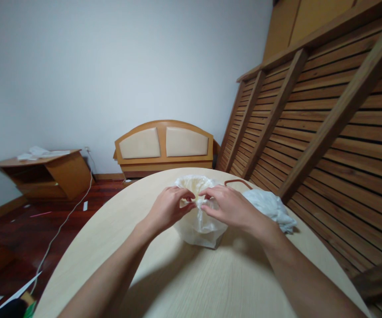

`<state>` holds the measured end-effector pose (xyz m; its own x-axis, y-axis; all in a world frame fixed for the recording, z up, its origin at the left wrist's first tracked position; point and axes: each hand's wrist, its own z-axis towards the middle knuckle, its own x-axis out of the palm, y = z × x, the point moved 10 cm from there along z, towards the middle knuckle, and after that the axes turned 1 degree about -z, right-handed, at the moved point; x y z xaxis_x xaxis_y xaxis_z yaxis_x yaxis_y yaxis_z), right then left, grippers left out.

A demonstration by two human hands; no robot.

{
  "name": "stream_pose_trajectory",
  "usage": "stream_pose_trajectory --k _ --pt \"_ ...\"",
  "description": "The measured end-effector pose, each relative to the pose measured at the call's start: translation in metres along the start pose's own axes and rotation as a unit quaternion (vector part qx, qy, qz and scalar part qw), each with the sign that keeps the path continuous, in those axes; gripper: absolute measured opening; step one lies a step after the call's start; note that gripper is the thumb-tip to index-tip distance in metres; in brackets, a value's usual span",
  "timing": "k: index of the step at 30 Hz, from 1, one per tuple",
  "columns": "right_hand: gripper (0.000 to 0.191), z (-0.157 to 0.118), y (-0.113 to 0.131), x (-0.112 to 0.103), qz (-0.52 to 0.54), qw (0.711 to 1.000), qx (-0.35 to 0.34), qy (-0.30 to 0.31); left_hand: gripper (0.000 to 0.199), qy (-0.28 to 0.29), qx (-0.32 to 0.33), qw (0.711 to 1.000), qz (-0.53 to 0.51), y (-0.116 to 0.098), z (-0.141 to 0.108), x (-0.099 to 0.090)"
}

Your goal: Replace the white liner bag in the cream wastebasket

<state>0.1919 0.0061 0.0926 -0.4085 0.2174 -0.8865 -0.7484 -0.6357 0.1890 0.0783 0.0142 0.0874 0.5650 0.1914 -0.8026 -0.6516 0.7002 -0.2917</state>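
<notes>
A translucent white plastic bag (199, 232) stands on the round pale wooden table (191, 278), its top edge gathered toward me. My left hand (171, 205) pinches the near rim of the bag between thumb and fingers. Close beside it, my right hand (226, 205) also pinches the rim, with the fingertips of both hands almost meeting. The far side of the bag's mouth bulges up behind the fingers. What lies inside the bag cannot be made out.
Right of my right hand lies a crumpled pale plastic bundle (272, 207), with a brown curved handle or cord (237, 181) near it. Beyond the table are a headboard (164, 137), a leaning slatted wooden frame (303, 132) and a low cabinet (58, 176). A white cable (65, 223) trails on the floor.
</notes>
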Motion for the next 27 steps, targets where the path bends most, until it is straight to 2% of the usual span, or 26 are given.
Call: stream_pose_trajectory --k 5,9,12,18,27 --pt "0.055 -0.001 0.008 0.003 -0.029 0.999 0.009 -0.020 0.018 0.005 -0.009 1.000 -0.003 -0.001 0.000 -0.009" --pt "0.042 0.002 0.008 0.012 -0.051 0.998 0.010 -0.018 0.020 0.043 0.016 0.999 -0.027 -0.004 -0.004 -0.016" --pt "0.033 0.003 0.003 0.014 -0.056 0.998 0.010 -0.017 0.019 0.059 0.034 0.997 -0.027 -0.002 -0.006 -0.013" --pt "0.036 0.003 0.002 0.014 -0.030 0.999 -0.018 -0.004 0.013 0.049 0.044 0.998 0.018 0.001 -0.002 0.000" --pt "0.037 0.002 0.007 0.010 0.006 0.999 -0.050 -0.004 0.014 0.027 0.045 0.994 0.091 -0.006 -0.001 0.008"
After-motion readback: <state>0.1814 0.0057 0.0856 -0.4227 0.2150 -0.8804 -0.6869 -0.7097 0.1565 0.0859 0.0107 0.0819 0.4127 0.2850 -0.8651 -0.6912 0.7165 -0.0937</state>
